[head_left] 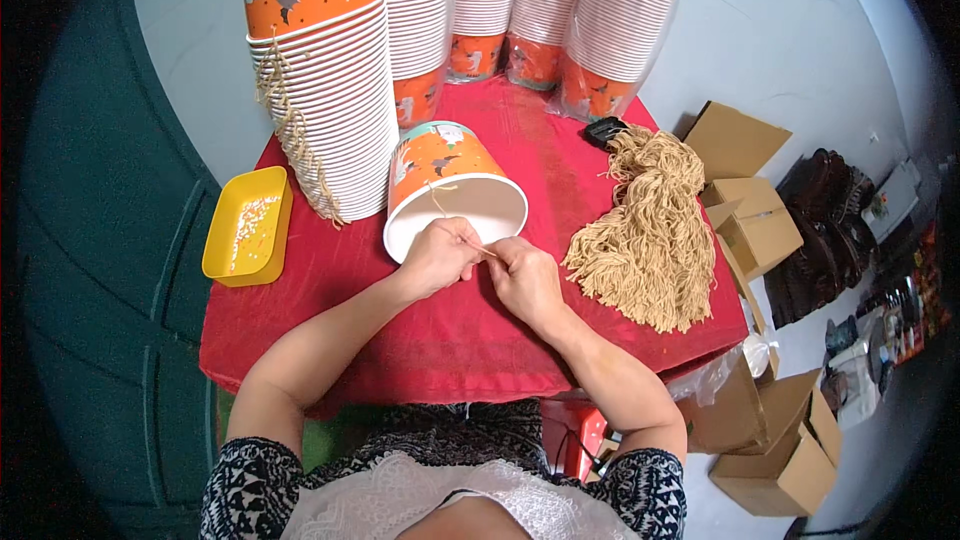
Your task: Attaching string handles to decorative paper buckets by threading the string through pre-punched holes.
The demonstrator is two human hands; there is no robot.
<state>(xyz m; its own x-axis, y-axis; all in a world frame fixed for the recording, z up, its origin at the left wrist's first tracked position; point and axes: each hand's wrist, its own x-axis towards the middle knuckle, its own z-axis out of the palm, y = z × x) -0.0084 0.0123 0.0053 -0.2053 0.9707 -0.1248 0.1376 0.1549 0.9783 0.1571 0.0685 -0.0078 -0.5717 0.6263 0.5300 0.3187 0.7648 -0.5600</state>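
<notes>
Orange patterned paper bucket [440, 162], tan string bundle [648, 240], yellow tray [228, 252], red tablecloth [440, 330].

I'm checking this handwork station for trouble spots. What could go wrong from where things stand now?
1. The paper bucket lies on its side and is steadied only by the cord that both hands work, left hand and right hand; a hard tug might roll it.
2. The tall bucket stack stands close by; a bump could topple it.
3. The cord bundle reaches the table edge and could slide off.

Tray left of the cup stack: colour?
Yellow tray, with small white bits inside. Head view.
</notes>
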